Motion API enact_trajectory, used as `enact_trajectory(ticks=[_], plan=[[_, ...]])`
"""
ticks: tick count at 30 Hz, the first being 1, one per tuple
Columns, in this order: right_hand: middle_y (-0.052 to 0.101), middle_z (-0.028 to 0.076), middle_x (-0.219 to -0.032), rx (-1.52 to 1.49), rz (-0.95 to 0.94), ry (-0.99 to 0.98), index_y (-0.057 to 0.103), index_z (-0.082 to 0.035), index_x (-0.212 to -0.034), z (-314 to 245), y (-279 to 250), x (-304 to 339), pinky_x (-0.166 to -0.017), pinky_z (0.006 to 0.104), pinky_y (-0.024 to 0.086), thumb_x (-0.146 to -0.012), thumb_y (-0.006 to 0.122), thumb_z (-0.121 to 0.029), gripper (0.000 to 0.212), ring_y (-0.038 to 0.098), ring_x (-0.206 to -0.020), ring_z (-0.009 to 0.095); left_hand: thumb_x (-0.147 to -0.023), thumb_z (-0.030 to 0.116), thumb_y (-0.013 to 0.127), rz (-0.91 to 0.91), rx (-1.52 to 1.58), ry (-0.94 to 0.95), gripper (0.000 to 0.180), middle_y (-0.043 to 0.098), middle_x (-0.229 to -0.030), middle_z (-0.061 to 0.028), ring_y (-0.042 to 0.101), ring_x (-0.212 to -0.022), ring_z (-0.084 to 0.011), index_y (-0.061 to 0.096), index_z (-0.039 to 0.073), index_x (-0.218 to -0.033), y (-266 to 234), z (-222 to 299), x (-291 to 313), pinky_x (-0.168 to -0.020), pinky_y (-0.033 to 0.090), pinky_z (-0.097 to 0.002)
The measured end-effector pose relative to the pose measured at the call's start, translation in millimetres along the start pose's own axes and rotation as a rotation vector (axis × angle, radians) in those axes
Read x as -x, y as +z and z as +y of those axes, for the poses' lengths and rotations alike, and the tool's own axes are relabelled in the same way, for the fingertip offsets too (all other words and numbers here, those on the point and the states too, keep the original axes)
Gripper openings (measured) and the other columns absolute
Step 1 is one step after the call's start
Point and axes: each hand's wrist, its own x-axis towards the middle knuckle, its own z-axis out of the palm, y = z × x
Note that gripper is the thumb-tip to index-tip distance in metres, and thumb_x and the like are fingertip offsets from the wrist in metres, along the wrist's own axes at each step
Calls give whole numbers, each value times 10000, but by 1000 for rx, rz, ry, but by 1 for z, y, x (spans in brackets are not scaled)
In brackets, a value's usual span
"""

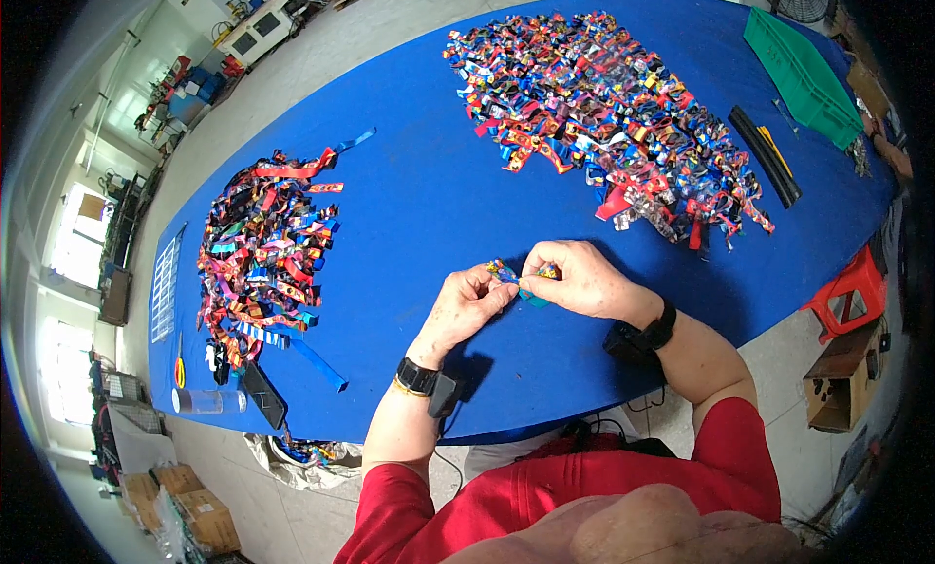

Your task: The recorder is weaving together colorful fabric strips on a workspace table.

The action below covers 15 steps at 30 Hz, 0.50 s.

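In front of me, over the blue tabletop (409, 223), both hands pinch one small printed ribbon strip (503, 271) in blue, yellow and green. My left hand (469, 303) is closed on its left part, thumb against forefinger. Close beside it, my right hand (582, 280) grips the right part, its fingers curled over much of the strip. How the strip is folded or joined is hidden by my fingers. Beyond my hands to the right lies a wide pile of colourful printed ribbon pieces (604, 116). A second heap of ribbon strips (268, 257) is at the left.
A green crate (804, 82) stands at the far right, beside black strips (765, 155). Near the left edge lie a dark phone (264, 394), a clear jar (208, 401) and scissors (180, 369). A red stool (852, 293) and cardboard box (840, 389) are on the right floor.
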Motion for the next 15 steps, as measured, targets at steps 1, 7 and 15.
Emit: enact_trajectory(ticks=[1, 7, 15], plan=[[702, 138, -819, 16, -1, -17, 676, -47, -858, 2, 0, 0, -698, 361, 526, -838, 673, -192, 147, 700, -783, 245, -916, 168, 697, 6, -9, 0, 175, 542, -657, 72, 459, -592, -19, 601, 79, -800, 2, 0, 0, -526, 373, -214], [700, 131, -797, 13, -1, 7, 670, -41, -853, 0, 0, 0, -682, 355, 525, -841, 673, -185, 144, 696, -755, 230, -919, 184, 696, 16, -49, -21, 179, 549, -655, 62, 477, -569, -27, 606, 72, -812, 3, 6, 2, -512, 388, -220], [660, 30, -780, -84, 24, 11, 634, -4, -920, 4, 1, -2, -598, 229, 482, -898, 678, -104, 112, 591, -688, 45, -910, 197, 711, 106, 3, 6, 207, 542, -638, 61, 477, -543, -30, 610, 67, -785, 5, 7, 0, -493, 389, -215]])
